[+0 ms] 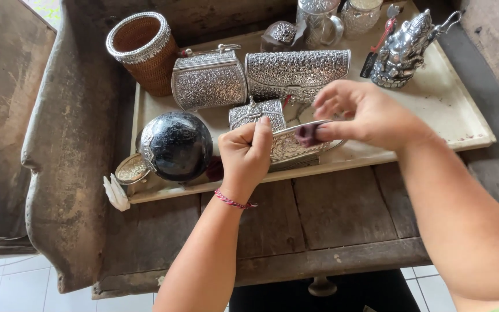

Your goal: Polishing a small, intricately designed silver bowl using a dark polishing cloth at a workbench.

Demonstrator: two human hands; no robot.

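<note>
Nearest to the camera were the two bare forearms, which reached out over the old wooden bench (342, 219). The left hand (246, 157), with a red thread bracelet (233, 201) on the wrist, was clenched in a fist grip around the near end of an embossed silver clutch (293, 147). This clutch was held just above the front edge of a pale tray (463, 115) that lay on the bench. The right hand (371, 112) was over the far side of the clutch, and its fingers pinched a small dark red cloth (306, 134) against the upper rim of the silver.

To the left of the hands, on the tray, stood a round black purse with silver trim (176, 145), and a small round silver lid (131, 169) lay beside it at the tray corner. A white folded object (116, 193) rested on the bench just outside that corner.

Behind the hands was a small silver box (256, 112), and further back two bigger embossed silver bags, one with a curved top (209, 81) and one long (297, 72). A woven basket with silver rim (144, 52) stood at the far left. At the far edge were a silver mug (319, 23), a glass jar (359, 14) and a silver figurine (405, 52).
</note>
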